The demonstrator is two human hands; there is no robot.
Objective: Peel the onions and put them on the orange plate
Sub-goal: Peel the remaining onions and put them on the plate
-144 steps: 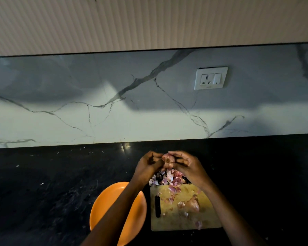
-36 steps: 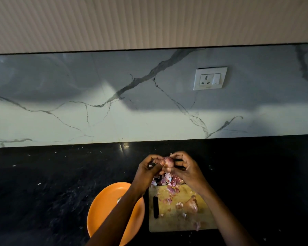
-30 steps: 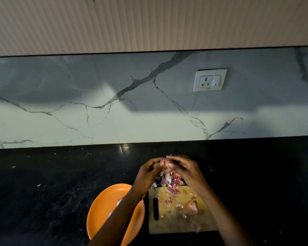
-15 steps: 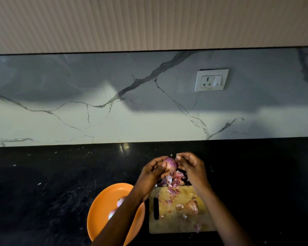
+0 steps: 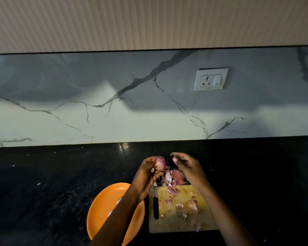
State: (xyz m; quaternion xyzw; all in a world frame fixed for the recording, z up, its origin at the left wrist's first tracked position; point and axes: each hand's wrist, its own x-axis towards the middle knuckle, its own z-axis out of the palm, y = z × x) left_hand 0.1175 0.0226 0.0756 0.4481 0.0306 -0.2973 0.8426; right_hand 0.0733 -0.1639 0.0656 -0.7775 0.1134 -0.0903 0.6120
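Dark stone tabletop [image 5: 43, 183] under a marble backsplash [image 5: 78, 121] with a wall socket [image 5: 210, 79]; dim light.

Head view only. Left hand [image 5: 146, 176] holds a small purple onion [image 5: 160, 163] up above the peel pile [image 5: 169, 178], fingers wrapped around it. Looks mostly peeled, probably lifted so scraps drop onto the pile, not the plate. Right hand [image 5: 188, 167] is just beside it, apart from the onion, fingers loosely curled; a tiny pale fleck sits at the fingertips, too small to tell whether it is pinched.

Cutting board [image 5: 181, 222] carries skins and one more onion [image 5: 191, 206], apparently unpeeled. Orange plate [image 5: 103, 206] sits just left of the board, within easy reach; the left forearm covers most of it, pale pieces barely visible, likely peeled onions.

Judgement: the held onion goes to the plate next.
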